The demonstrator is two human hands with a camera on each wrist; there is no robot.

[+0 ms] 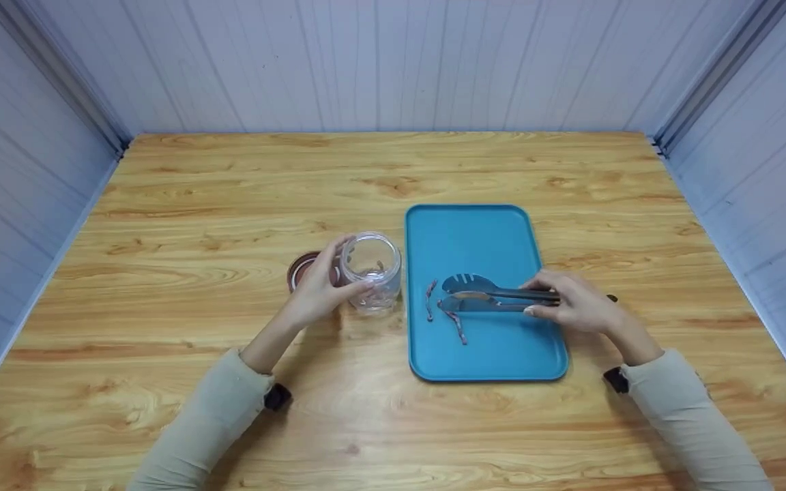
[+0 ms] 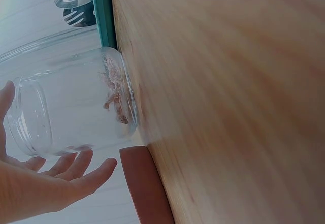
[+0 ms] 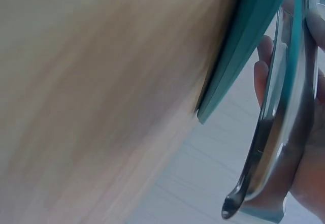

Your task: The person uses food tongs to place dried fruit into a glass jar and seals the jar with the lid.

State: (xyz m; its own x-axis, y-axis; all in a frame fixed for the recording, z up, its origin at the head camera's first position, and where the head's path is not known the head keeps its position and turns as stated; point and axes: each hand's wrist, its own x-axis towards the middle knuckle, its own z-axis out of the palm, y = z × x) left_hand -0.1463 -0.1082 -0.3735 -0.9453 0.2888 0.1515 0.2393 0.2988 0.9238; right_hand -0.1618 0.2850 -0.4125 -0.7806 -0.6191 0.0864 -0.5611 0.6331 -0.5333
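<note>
My left hand [image 1: 320, 290] holds a clear open-topped jar [image 1: 376, 296], thumb on the near side and fingers on the left. Some reddish-brown strips [image 2: 116, 92] lie at the jar's bottom in the left wrist view. Over the blue tray [image 1: 475, 239], my right hand [image 1: 577, 303] grips metal tongs [image 1: 502, 300] between thumb and fingers. The tongs point left, one tip forked. Two thin reddish strips rest on the tray, one strip [image 1: 428, 300] at its left edge and another strip [image 1: 458, 327] by the tongs' tips; whether they touch it I cannot tell.
A brown-red lid [image 1: 295, 269] lies left of the jar, partly behind my left hand. The wood-grain table [image 1: 229, 204] bears everything. Pale panel walls [image 1: 379, 68] close it in at the back and sides.
</note>
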